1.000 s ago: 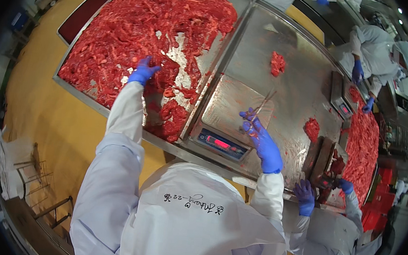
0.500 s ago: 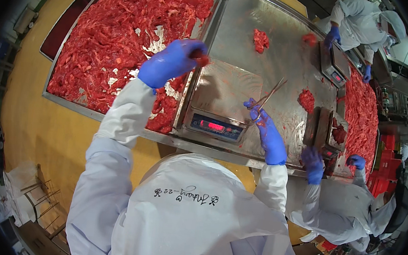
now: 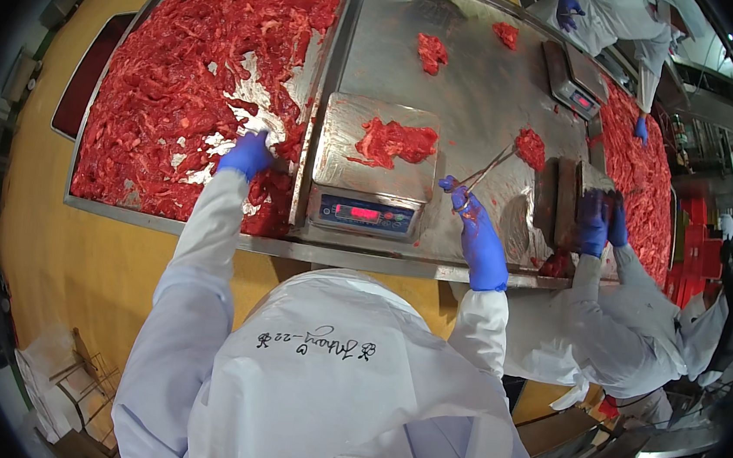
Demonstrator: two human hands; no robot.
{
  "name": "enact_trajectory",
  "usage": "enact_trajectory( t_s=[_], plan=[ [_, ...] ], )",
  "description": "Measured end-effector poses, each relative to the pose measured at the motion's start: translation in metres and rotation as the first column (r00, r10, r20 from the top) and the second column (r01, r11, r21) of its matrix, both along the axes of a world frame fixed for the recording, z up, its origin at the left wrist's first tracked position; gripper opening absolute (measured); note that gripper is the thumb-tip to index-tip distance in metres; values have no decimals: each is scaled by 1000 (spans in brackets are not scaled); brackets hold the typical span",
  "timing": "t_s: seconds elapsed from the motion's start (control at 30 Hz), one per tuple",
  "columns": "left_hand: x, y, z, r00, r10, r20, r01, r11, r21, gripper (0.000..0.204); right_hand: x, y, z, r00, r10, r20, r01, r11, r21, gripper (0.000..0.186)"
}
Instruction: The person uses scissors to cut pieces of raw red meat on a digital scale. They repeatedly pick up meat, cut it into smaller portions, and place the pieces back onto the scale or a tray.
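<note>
My left hand (image 3: 248, 156), in a blue glove, reaches into the near right part of a large heap of raw red meat strips (image 3: 189, 65); its fingertips are hard to make out against the meat. My right hand (image 3: 480, 243), also gloved in blue, holds scissors (image 3: 492, 167) by the handles, blades pointing away and to the right. Between my hands stands a bench scale (image 3: 362, 214) with a lit red display. A flat piece of meat (image 3: 398, 144) lies on its metal plate, touched by neither hand. Near the scissor tips is a small meat clump (image 3: 530, 148).
Two more meat clumps (image 3: 432, 53) (image 3: 505, 36) lie farther back on the steel table (image 3: 474, 99). Other scales (image 3: 571, 85) stand to the right, beside a second meat heap (image 3: 642, 166). One co-worker (image 3: 636, 331) works at right, another (image 3: 615, 24) at far right.
The meat that was in my left hand now lies on the scale plate. My left hand has moved down and left to the heap. The whole view has shifted slightly; my right hand still holds the scissors.
</note>
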State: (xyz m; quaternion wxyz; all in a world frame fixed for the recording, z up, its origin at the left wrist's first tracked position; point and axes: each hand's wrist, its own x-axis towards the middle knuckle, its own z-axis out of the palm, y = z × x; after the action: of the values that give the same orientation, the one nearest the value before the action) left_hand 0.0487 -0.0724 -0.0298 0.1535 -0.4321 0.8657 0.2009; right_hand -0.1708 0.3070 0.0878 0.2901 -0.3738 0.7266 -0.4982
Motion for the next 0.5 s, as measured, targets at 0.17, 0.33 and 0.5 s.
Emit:
enact_trajectory(
  t_s=[0.17,0.33,0.5],
  plan=[
    [35,39,4,980,-50,-194,120,920,372,34,-31,32,-57,990,-7,-144,5,1000,-18,55],
    [-43,70,120,669,340,-661,317,674,667,44,-42,10,-49,929,78,-362,-83,997,2,47],
    [-91,75,61,586,-233,-776,368,930,-1,35,-20,-28,-19,972,36,-234,-30,999,29,38]
  ],
)
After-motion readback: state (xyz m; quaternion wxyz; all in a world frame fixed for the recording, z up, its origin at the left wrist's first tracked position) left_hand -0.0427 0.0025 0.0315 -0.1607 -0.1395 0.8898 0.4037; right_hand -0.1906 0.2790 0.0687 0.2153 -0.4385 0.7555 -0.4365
